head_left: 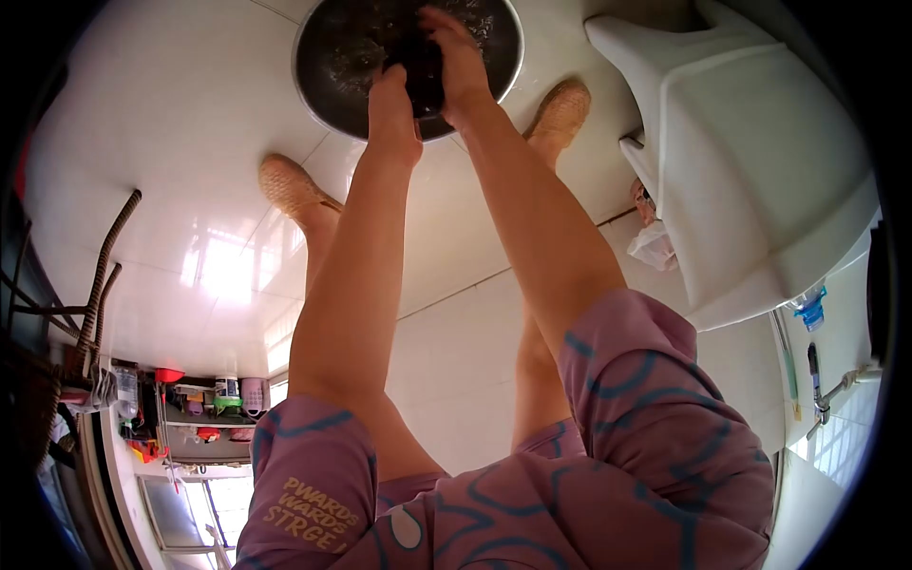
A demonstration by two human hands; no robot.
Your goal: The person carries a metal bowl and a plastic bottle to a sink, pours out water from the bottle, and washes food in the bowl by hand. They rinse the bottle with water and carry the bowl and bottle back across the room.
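Both hands are down inside a round metal basin [298,78] on the floor, which has a dark inside and what look like ripples of water. Between them is a dark, shiny object [427,80] whose kind I cannot make out. My left hand [390,103] grips its near left side, with the fingers partly hidden. From the right, my right hand [458,63] lies along the same object, its fingers curving over the far side and slightly blurred.
My two shoes [561,111] stand on the tiled floor just this side of the basin. A white plastic chair [760,161] is at the right, a plastic bag [654,247] beside it. A tap [841,385] is farther right. Shelves [204,416] with household goods and a rack-like frame [100,275] are at left.
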